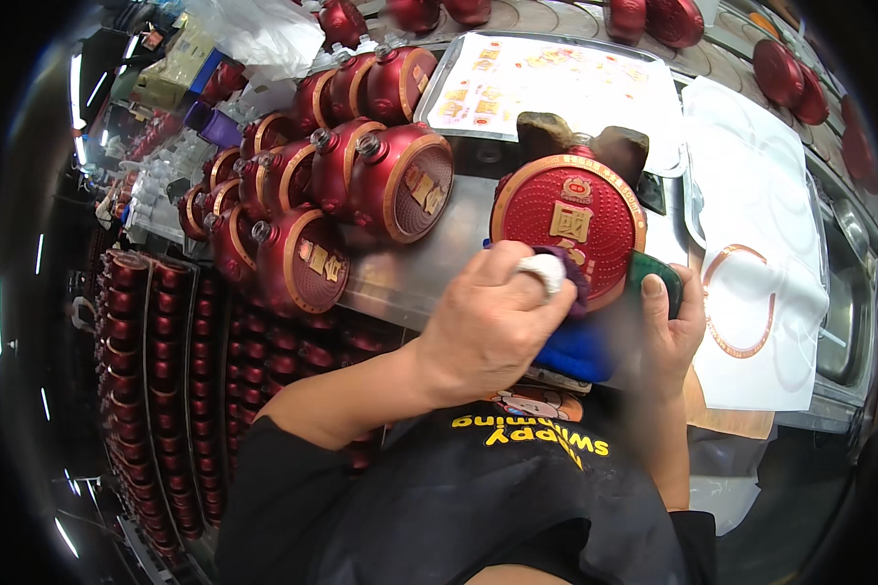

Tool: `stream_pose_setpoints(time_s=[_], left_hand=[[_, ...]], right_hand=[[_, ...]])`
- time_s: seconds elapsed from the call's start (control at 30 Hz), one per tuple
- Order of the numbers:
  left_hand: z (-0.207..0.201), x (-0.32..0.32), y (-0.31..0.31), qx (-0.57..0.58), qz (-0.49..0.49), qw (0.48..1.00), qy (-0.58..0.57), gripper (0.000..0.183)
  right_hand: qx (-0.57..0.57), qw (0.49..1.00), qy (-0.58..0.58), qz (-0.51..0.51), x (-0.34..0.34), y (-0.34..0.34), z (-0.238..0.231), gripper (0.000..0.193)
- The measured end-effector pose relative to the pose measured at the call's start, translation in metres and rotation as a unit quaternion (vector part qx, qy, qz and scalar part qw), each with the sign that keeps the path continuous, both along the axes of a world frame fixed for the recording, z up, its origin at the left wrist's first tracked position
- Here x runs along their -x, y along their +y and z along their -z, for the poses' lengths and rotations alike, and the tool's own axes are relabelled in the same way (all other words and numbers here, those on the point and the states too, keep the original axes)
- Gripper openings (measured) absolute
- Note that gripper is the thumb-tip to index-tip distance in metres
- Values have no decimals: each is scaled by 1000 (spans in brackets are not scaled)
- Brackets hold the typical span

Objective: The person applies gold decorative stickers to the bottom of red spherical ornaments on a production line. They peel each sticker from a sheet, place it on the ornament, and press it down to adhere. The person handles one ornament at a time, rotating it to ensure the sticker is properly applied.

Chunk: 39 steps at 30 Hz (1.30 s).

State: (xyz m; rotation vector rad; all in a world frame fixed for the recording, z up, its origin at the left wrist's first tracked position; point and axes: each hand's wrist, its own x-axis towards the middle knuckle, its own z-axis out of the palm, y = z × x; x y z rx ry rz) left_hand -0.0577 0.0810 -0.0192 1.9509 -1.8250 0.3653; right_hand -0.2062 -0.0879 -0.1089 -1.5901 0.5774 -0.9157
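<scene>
Your left hand (498, 317) gripping the dark purple cloth (577, 283), your right hand (677, 327) the flat dark-green piece (658, 269), best wipe the round red gold-rimmed bottle (529, 210) lightly, evenly.

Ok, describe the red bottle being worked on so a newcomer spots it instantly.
On the metal table, right of the clustered bottles, a round red bottle sits by the left hand. Unlike them, its neck end lies between two dark blocks.
</scene>
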Motion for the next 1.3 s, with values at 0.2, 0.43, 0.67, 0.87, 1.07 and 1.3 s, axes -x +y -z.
stream_pose_setpoints(time_s=[0.2,0.43,0.67,0.87,1.07,1.3], left_hand=[[-3,-5,9,-6,-38,999,20,26],[-9,-18,16,-9,-76,997,34,28],[-15,-33,-20,13,-24,999,31,24],[-15,-29,-39,-31,67,997,-23,30],[-24,-30,-28,-40,98,994,2,31],[-21,-63,-55,28,9,1000,-4,24]], right_hand=[[8,1000,4,-4,1,-1,1,24],[-7,1000,12,-14,2,-1,0,26],[-40,998,41,7,2,-1,-2,30],[-23,999,27,4,4,-1,-2,30],[-26,999,32,-6,4,-2,-4,30],[17,999,49,-3,7,-4,-4,29]])
